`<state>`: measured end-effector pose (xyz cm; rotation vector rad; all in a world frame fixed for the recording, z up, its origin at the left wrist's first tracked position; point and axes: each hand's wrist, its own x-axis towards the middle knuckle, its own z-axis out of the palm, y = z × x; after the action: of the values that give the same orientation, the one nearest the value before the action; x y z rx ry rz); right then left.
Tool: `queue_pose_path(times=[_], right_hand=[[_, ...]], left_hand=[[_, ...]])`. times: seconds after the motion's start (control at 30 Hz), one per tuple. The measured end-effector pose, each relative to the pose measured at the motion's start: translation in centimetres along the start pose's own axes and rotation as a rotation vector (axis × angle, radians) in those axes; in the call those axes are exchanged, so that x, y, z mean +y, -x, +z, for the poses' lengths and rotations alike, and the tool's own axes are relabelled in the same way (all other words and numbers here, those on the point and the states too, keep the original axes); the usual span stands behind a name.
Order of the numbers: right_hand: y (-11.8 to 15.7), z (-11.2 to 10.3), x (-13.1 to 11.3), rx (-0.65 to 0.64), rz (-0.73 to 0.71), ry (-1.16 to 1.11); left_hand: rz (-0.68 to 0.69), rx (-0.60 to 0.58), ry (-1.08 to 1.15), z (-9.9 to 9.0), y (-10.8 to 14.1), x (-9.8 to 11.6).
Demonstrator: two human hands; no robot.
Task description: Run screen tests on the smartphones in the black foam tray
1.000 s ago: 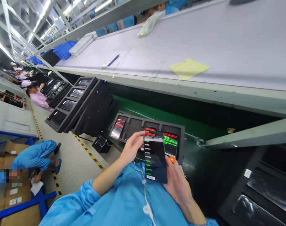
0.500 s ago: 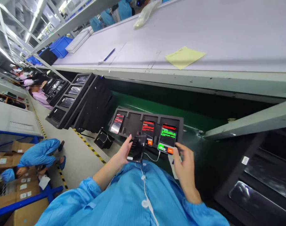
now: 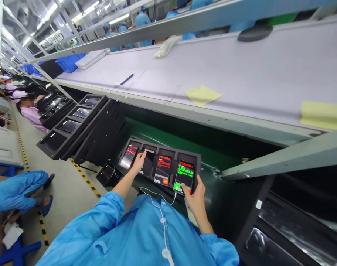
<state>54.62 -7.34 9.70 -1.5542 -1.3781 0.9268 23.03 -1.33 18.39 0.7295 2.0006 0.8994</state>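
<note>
A black foam tray (image 3: 197,156) lies in front of me with phones in its slots. My left hand (image 3: 139,162) grips a dark-screened phone (image 3: 147,167) that sits in the second slot from the left, its fingers at the left edge. My right hand (image 3: 196,194) has its thumb on the lower screen of the rightmost phone (image 3: 186,171), which shows red and green text. Its other fingers are spread beside the tray's right side. A white cable (image 3: 174,199) is plugged into that phone's lower end. Red text shows on the third phone (image 3: 163,170) and the leftmost phone (image 3: 129,157).
Stacked black trays (image 3: 87,127) with phones stand at the left; another tray (image 3: 257,221) of dark devices is at the lower right. A white bench (image 3: 235,74) with yellow paper (image 3: 203,95) and a pen (image 3: 127,79) runs above. A person in blue (image 3: 19,190) is at the left.
My left hand has moved the dark phone from in front of the tray into its second slot. My right thumb has come onto the rightmost phone's screen. The camera view has shifted.
</note>
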Motion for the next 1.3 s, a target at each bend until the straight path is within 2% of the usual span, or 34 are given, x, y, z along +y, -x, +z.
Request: queue_pose_path(times=[0.1, 0.23, 0.43, 0.53, 0.63, 0.7, 0.73, 0.8, 0.87, 0.93, 1.03, 1.13, 1.23, 1.3], right_hand=[[-0.1, -0.3, -0.1, -0.029, 0.023, -0.006], [-0.1, -0.5, -0.3, -0.046, 0.048, -0.023], [0.0, -0.4, -0.7, -0.049, 0.063, -0.026], [0.1, -0.3, -0.8, -0.049, 0.043, 0.020], [0.1, -0.1, -0.7, -0.059, 0.039, 0.064], [0.2, 0.1, -0.7, -0.063, 0.045, 0.094], [0.3, 0.2, -0.7, -0.063, 0.051, 0.113], [0.5, 0.3, -0.9, -0.056, 0.063, 0.153], [0.6, 0.2, -1.1, -0.046, 0.056, 0.168], [0.2, -0.2, -1.4, -0.021, 0.022, 0.151], [-1.8, -0.9, -2.0, 0.017, -0.076, 0.148], [-5.2, -1.0, -2.6, -0.028, -0.183, 0.202], [-8.4, -0.5, -3.1, -0.114, -0.207, 0.263], [-9.5, 0.0, -3.5, -0.138, -0.189, 0.300]], left_hand=[[0.034, 0.047, 0.086, 0.4, -0.1, 0.1], [0.045, 0.012, 0.168, -0.4, 0.2, 0.3], [0.083, -0.034, 0.074, -1.2, 1.5, -0.5], [0.141, 0.002, 0.083, -1.3, 2.9, -0.7], [0.273, 0.078, 0.037, -1.6, 5.1, -0.5], [0.346, 0.034, 0.006, -1.5, 6.9, -0.3], [0.351, -0.050, 0.004, -1.4, 7.8, -0.4], [0.290, -0.327, 0.020, -0.5, 9.5, -0.9], [0.167, -0.639, 0.028, 1.1, 10.7, -2.1], [0.040, -0.822, 0.012, 3.2, 11.5, -3.7], [-0.118, -0.833, 0.031, 6.9, 11.8, -5.5], [-0.275, -0.801, 0.189, 10.1, 12.1, -6.1], [-0.364, -0.693, 0.295, 12.1, 12.8, -6.4], [-0.372, -0.639, 0.314, 12.5, 13.3, -6.8]])
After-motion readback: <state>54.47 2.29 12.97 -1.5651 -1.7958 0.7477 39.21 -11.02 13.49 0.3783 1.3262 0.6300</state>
